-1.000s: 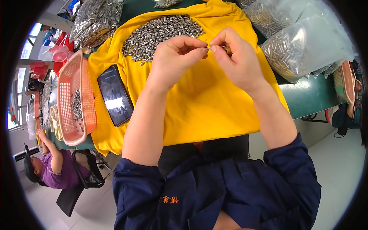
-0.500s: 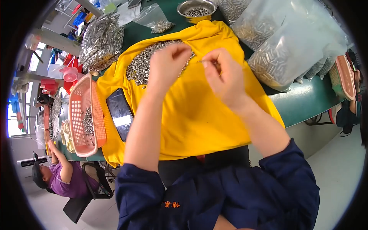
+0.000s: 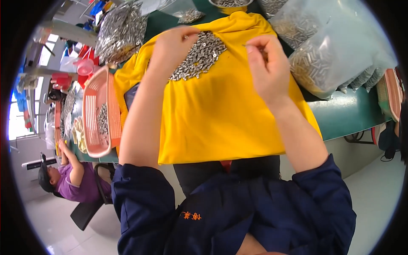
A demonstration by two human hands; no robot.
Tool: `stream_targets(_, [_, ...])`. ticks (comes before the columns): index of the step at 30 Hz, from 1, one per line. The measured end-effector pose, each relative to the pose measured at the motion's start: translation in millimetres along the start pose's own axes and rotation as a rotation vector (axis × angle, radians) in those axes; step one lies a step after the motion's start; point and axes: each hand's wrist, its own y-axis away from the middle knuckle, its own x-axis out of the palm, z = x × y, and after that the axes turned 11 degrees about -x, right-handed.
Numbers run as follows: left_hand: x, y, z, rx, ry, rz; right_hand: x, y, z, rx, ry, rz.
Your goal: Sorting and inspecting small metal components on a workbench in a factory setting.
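A heap of small silvery metal parts lies on a yellow cloth over the table. My left hand is over the heap's left side, fingers closed, with a small metal piece at the fingertips. To the right of the heap, my right hand is raised over bare cloth. Its thumb and index finger pinch a thin dark tip too small to name; the other fingers curl inward. A dark phone lies on the cloth, mostly covered by my left forearm.
At left stands a pink plastic basket holding metal parts. Clear bags of metal pieces fill the right side; another bagged pile sits back left. A metal bowl is at the far edge. A seated person works at left.
My left hand has moved left over the heap, uncovering its right part, with a metal piece now at its fingertips. My right hand has shifted right and away. The view has shifted slightly.
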Motion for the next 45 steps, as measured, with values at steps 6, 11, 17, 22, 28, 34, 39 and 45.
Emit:
stream_targets(6, [31.9,40.0,20.6,0.159,-0.209,-0.066,7.8,7.1,-7.8,0.051,-0.033,0.092])
stream_targets(11, [35.2,47.7,19.5,0.083,-0.186,-0.02,8.9,10.8,-11.8,0.063,-0.01,0.138])
stream_targets(17, [26.7,48.2,13.7,-0.019,-0.183,0.006,9.3,13.3,-14.6,0.069,0.009,0.158])
stream_targets(22, [22.5,46.2,23.6,0.158,-0.022,-0.241,12.4,14.4,-15.4,0.111,-0.031,0.213])
stream_targets(28, [21.5,69.6,-8.8,-0.346,1.165,0.236,8.3,13.5,-7.8,0.238,-0.146,0.299])
stream_targets(34, [30.6,84.6,-9.3,-0.364,1.409,0.383,12.2,14.4,-4.9,0.333,-0.37,0.361])
stream_targets(39, [32.1,83.9,-6.3,-0.294,1.362,0.4,7.8,12.5,-2.9,0.342,-0.311,0.444])
stream_targets(45, [31.9,84.8,-4.5,-0.292,1.352,0.419,11.6,16.9,-5.8,0.339,-0.305,0.439])
